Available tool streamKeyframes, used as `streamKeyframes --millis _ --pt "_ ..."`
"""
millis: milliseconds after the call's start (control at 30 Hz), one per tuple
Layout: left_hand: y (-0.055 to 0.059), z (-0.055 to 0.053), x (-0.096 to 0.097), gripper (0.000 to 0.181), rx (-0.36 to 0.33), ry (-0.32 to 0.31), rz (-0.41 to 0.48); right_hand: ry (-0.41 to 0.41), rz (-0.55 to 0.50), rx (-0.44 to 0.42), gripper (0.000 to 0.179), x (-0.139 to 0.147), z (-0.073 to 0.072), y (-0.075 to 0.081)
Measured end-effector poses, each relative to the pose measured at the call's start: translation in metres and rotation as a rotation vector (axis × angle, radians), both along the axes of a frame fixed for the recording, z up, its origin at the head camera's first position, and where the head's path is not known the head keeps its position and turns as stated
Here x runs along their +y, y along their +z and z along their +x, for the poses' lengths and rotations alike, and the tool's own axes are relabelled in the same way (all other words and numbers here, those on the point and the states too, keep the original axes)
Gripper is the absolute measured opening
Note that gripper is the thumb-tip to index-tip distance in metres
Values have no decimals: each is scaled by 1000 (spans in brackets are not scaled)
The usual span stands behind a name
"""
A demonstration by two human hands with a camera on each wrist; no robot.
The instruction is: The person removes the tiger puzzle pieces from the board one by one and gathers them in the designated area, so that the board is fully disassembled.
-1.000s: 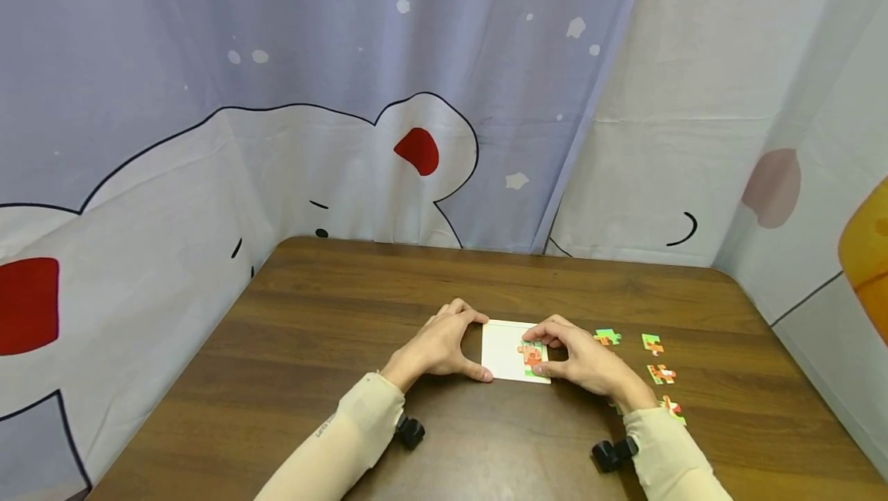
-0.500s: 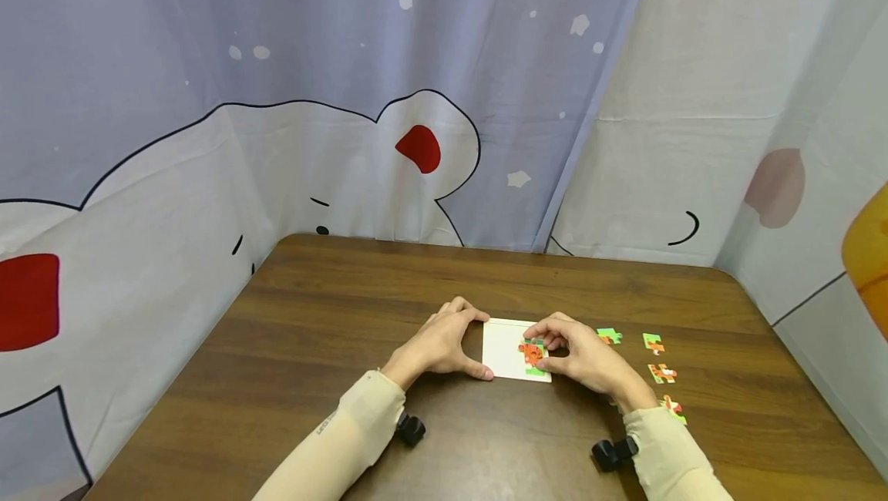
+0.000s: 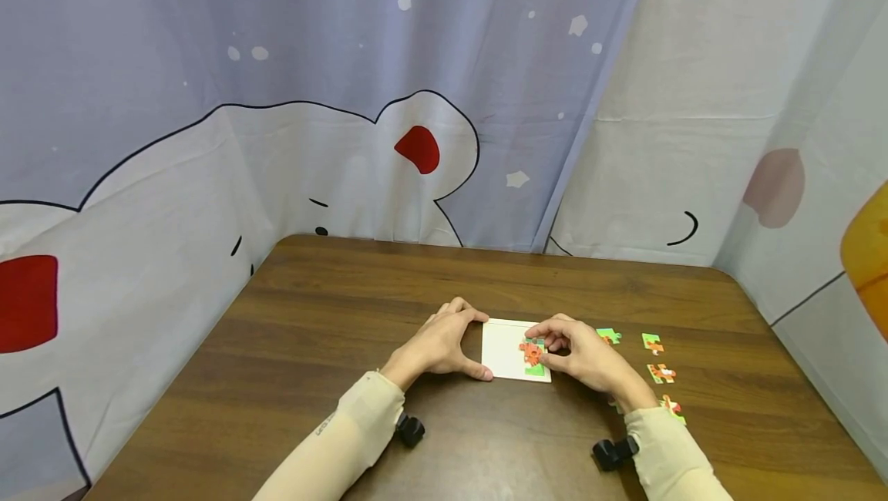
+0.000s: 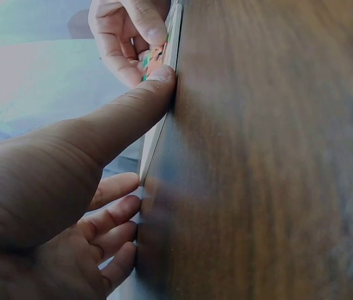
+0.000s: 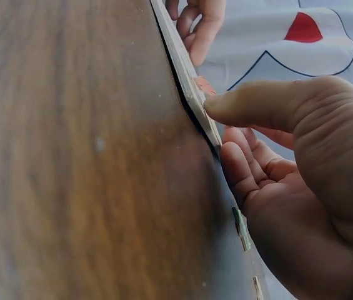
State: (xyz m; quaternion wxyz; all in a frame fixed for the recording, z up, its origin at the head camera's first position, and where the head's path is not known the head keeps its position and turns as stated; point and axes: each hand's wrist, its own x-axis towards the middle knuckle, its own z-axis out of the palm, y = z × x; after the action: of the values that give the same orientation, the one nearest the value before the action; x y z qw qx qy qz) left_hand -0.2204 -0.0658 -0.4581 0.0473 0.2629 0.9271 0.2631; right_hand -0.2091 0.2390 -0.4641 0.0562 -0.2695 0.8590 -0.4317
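Observation:
A white square puzzle board (image 3: pixel 501 351) lies flat on the table in the head view. My left hand (image 3: pixel 435 341) grips its left side, thumb at the near corner and index finger at the far one. At the board's right side, my right hand (image 3: pixel 584 354) pinches an orange jigsaw piece (image 3: pixel 532 353) between thumb and fingers, close over the board. Green puzzle parts show around it at the right edge. In the right wrist view, the thumb (image 5: pixel 251 106) is right at the board's rim, by an orange edge (image 5: pixel 205 85); the fingertips partly hide the piece.
Loose jigsaw pieces lie right of the board: a green one (image 3: pixel 608 335), a green and orange one (image 3: pixel 652 343), an orange one (image 3: pixel 661 373) and a red and white one (image 3: pixel 673 407). The wooden table (image 3: pixel 333 293) ends at a printed curtain (image 3: pixel 347 169).
The orange piece shifts and turns slightly under my right fingers, and the right thumb has moved a little away from me. My left hand stays at the board's edge.

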Motion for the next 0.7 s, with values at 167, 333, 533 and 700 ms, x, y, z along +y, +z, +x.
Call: streamKeyframes --millis 167,333,533,700 --pt "0 0 0 98 -1 -1 0 -20 -8 -20 30 2 -2 -1" --pt "1 -1 0 98 3 0 -7 -55 -11 -10 31 6 -4 5" --pt "1 0 0 98 7 -4 -6 -93 -41 15 34 16 -3 18" --pt "0 1 0 98 6 0 -1 -111 -78 34 36 26 -3 26"
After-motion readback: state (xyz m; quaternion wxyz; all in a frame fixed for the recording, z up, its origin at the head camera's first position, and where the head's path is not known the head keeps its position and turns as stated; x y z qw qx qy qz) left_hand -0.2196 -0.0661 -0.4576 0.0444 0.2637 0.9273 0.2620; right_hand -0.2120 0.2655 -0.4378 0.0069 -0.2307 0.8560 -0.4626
